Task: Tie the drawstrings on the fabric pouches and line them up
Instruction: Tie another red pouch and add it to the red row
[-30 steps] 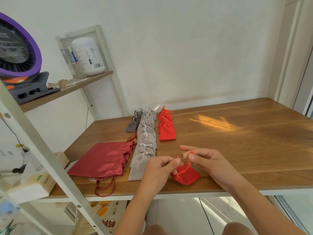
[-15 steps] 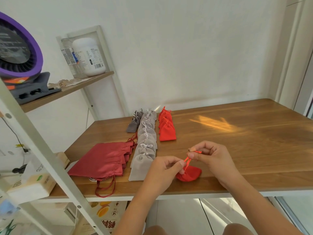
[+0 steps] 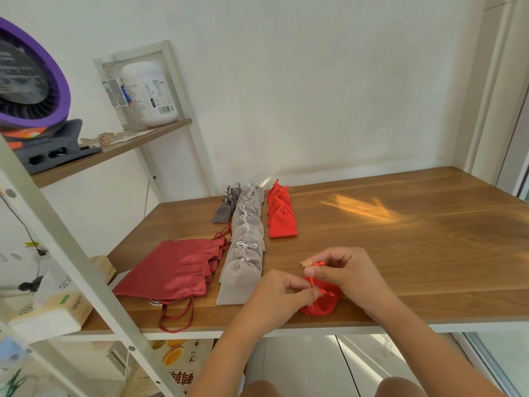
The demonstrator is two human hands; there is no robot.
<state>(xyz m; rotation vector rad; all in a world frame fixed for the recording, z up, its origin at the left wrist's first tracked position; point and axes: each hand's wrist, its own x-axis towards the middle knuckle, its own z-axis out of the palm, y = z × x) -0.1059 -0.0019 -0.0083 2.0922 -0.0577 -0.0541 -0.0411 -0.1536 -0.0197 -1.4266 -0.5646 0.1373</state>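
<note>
Three rows of pouches sit on the tabletop. Big bags lie left of them. One pouch lies nearer, on the right.

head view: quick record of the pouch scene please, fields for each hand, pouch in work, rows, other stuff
left hand: pinches the red drawstring near the pouch's neck
right hand: pinches the drawstring higher up
pouch in work: small red pouch, near edge of table
rows: light grey row; red row on its right; dark grey pouches on its left
other: large dark red bags, left of the grey row
</note>
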